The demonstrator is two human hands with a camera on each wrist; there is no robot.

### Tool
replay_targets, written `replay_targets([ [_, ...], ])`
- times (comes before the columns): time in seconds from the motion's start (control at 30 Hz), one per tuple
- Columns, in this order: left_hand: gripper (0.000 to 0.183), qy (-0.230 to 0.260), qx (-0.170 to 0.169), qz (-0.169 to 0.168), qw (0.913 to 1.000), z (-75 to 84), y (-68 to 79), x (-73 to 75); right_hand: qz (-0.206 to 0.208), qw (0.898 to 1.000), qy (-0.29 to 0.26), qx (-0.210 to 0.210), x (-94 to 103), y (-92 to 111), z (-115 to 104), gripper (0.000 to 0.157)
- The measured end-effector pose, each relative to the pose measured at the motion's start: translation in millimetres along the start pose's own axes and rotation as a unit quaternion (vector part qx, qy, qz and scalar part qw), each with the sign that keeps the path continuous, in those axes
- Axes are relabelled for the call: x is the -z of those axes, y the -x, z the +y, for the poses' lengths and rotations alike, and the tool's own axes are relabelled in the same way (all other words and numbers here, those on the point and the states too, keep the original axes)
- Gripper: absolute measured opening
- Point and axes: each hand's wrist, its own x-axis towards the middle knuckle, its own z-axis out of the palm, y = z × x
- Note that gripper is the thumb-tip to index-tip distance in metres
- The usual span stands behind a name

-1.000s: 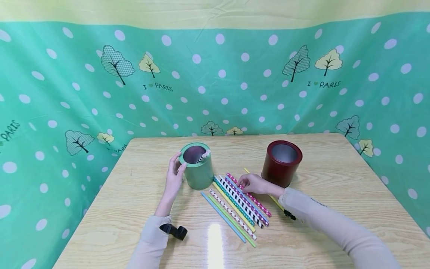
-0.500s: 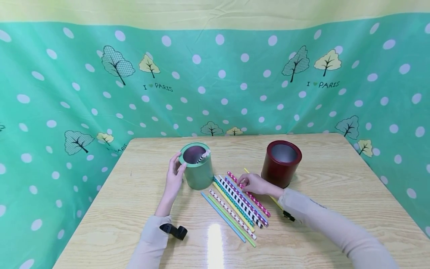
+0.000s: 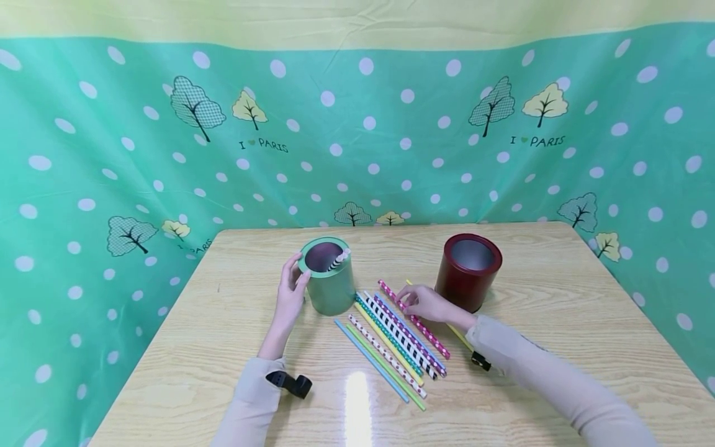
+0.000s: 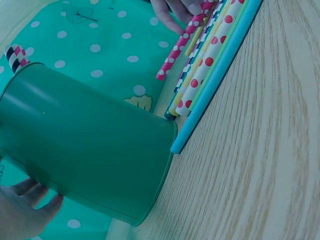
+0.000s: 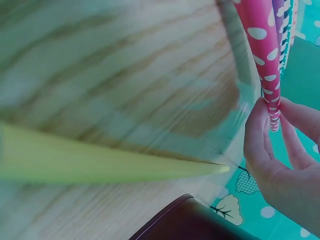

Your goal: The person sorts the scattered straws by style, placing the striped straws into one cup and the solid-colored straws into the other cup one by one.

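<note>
In the head view, my left hand [image 3: 289, 299] holds the green can [image 3: 332, 295] by its left side, fingers and thumb at the rim. Patterned straws [image 3: 338, 259] poke out of that can; their tips also show in the left wrist view. My right hand [image 3: 429, 305] pinches a pink straw with white dots [image 3: 431, 336] between thumb and fingers, as the right wrist view shows. Left of it lies a slanted row of straws, including a black-and-white striped straw [image 3: 410, 349], a red-dotted white straw [image 3: 385, 355] and a plain blue straw [image 3: 371, 360].
A dark red can [image 3: 466, 285] stands behind my right wrist, with no straws visible in its mouth. One yellow straw [image 3: 460, 337] lies apart under my right forearm. A green dotted cloth [image 3: 357, 186] hangs behind the wooden table [image 3: 184, 372].
The pink dotted straw has shifted slightly, its far end moving away from me and off the row. My right hand has moved a little right with it; my left hand stays put.
</note>
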Motion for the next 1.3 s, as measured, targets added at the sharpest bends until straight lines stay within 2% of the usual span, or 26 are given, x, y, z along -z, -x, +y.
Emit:
replay_targets([
  [0.27,0.045,0.005,0.009,0.001,0.9999,1.3,-0.4,-0.7,0.015,1.000,-0.012,-0.006,2.5,-1,-3,0.028],
  [0.5,0.044,0.001,0.001,0.000,1.0000,0.4,0.2,0.1,0.032,0.997,-0.063,-0.014,6.9,-1,-11,0.032],
  [0.8,0.045,0.004,-0.003,0.003,1.0000,-20.7,-6.1,4.4,0.056,0.993,-0.101,-0.013,10.7,-3,-21,0.032],
  [1.0,0.044,0.002,-0.015,0.007,0.9999,-25.7,-6.2,4.0,0.080,0.989,-0.126,-0.012,11.2,-6,-26,0.034],
  [1.07,0.044,0.004,-0.016,0.007,0.9998,-26.0,-6.0,4.0,0.086,0.987,-0.133,-0.011,12.3,-7,-30,0.035],
  [1.23,0.044,0.003,-0.011,0.004,0.9999,-21.8,-5.4,4.0,0.108,0.983,-0.148,-0.004,17.5,1,-57,0.037],
  [1.3,0.044,0.001,-0.008,0.004,1.0000,-20.9,-5.3,4.1,0.123,0.980,-0.158,0.002,17.5,-1,-59,0.038],
])
